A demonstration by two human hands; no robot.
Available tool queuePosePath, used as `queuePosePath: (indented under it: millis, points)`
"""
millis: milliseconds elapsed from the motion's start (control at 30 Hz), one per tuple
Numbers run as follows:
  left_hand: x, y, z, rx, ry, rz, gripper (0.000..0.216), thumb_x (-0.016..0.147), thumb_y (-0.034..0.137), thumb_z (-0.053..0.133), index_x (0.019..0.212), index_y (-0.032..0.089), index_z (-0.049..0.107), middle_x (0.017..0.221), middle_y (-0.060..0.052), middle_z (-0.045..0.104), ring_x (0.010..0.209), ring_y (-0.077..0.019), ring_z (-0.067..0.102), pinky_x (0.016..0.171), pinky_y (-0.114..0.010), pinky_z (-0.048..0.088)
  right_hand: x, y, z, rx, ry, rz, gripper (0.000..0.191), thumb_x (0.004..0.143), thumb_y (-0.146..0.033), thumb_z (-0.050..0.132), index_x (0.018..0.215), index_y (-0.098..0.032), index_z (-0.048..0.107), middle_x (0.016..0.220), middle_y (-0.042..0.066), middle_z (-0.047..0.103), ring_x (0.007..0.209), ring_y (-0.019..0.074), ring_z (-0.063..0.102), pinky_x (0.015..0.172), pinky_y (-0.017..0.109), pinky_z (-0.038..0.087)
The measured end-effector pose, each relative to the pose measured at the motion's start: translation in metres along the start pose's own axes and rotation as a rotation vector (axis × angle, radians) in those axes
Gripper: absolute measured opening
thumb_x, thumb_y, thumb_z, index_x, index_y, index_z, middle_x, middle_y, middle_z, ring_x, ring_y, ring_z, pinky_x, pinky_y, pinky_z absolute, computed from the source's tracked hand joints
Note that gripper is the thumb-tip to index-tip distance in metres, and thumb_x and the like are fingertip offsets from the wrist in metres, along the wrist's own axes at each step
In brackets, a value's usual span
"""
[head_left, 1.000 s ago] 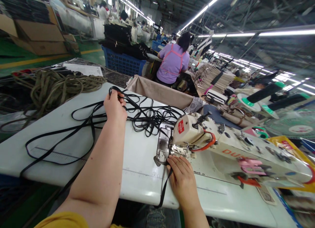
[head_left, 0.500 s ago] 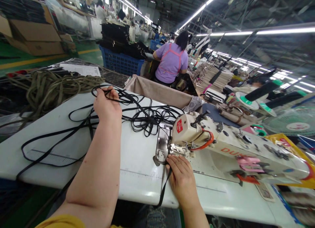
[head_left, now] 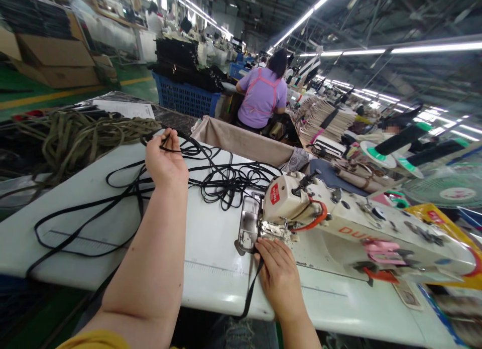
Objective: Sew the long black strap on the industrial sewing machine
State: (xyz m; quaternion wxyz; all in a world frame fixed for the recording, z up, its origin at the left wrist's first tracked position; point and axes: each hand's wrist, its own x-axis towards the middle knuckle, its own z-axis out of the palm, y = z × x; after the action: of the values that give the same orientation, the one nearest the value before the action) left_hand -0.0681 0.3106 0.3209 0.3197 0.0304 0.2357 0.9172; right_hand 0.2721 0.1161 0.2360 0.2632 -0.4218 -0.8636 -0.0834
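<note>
My left hand (head_left: pixel 165 160) reaches out over the white table (head_left: pixel 211 248) and pinches a loop of the black strap (head_left: pixel 222 181), which lies in a tangled pile behind it. My right hand (head_left: pixel 280 273) rests with fingers together at the needle area of the cream sewing machine (head_left: pixel 339 223), pressing a length of the same black strap that runs off the table's front edge. The metal plate (head_left: pixel 250 228) of the machine lies just left of that hand.
A heap of olive webbing (head_left: pixel 83 130) lies at the back left. A beige cloth bin (head_left: pixel 244 140) stands behind the table. A person in a purple top (head_left: pixel 263 95) sits further back beside a blue crate (head_left: pixel 184 98). A fan (head_left: pixel 448 191) and thread cones are at the right.
My left hand has moved a little left and farther away, drawing the black strap loop with it. My right hand has stayed at the machine.
</note>
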Motion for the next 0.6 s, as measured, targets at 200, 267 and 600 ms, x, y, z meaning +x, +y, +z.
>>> queuePosePath:
  millis: [200, 267, 600]
  points:
    - [-0.016, -0.026, -0.004, 0.217, -0.112, 0.017, 0.021, 0.08, 0.029, 0.074, 0.073, 0.02, 0.056, 0.084, -0.002, 0.068, 0.079, -0.0114, 0.07, 0.065, -0.017, 0.053, 0.001, 0.0, 0.0, 0.0, 0.011, -0.009, 0.027, 0.107, -0.018, 0.058, 0.131, -0.021, 0.069, 0.127, 0.009, 0.077, 0.118, 0.0253, 0.073, 0.11, 0.051, 0.056]
    - [-0.028, -0.036, -0.005, 0.309, -0.187, -0.061, 0.022, 0.079, 0.034, 0.075, 0.074, 0.019, 0.06, 0.081, -0.003, 0.068, 0.072, -0.0113, 0.067, 0.055, -0.017, 0.046, 0.002, 0.0, 0.0, -0.004, 0.017, -0.022, 0.026, 0.108, -0.018, 0.058, 0.131, -0.02, 0.069, 0.126, 0.009, 0.078, 0.118, 0.0252, 0.073, 0.11, 0.051, 0.056]
    - [-0.087, -0.088, -0.03, 1.247, -1.06, 0.024, 0.026, 0.092, 0.013, 0.066, 0.113, 0.021, 0.08, 0.122, -0.006, 0.077, 0.116, -0.0237, 0.07, 0.103, -0.034, 0.054, 0.004, 0.002, 0.0, -0.016, 0.019, -0.043, 0.025, 0.108, -0.02, 0.056, 0.13, -0.02, 0.069, 0.125, 0.009, 0.078, 0.116, 0.0256, 0.073, 0.108, 0.051, 0.056]
